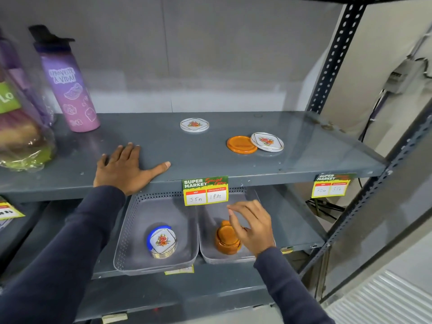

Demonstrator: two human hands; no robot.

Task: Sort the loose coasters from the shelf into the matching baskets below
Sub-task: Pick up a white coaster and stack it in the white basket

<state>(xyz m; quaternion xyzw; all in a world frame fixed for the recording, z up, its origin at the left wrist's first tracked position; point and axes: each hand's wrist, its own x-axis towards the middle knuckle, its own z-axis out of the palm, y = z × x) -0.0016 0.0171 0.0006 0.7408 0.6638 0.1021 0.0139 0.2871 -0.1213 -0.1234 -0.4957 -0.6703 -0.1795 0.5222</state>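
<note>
On the grey upper shelf (210, 160) lie three loose coasters: a white floral coaster (194, 124) near the middle, an orange coaster (241, 144), and a second white floral coaster (267, 141) overlapping its right edge. Below stand two grey baskets. The left basket (138, 220) holds a stack of white floral coasters (162, 243). The right basket (210, 216) holds a stack of orange coasters (226, 239). My left hand (126, 168) rests flat on the upper shelf's front edge. My right hand (252, 226) hovers over the orange stack, fingers apart, holding nothing.
A purple water bottle (67, 87) and wrapped goods (21, 136) stand at the shelf's left end. Price tags (205, 190) hang from the shelf's front edge. A dark perforated upright (334, 57) bounds the shelf on the right.
</note>
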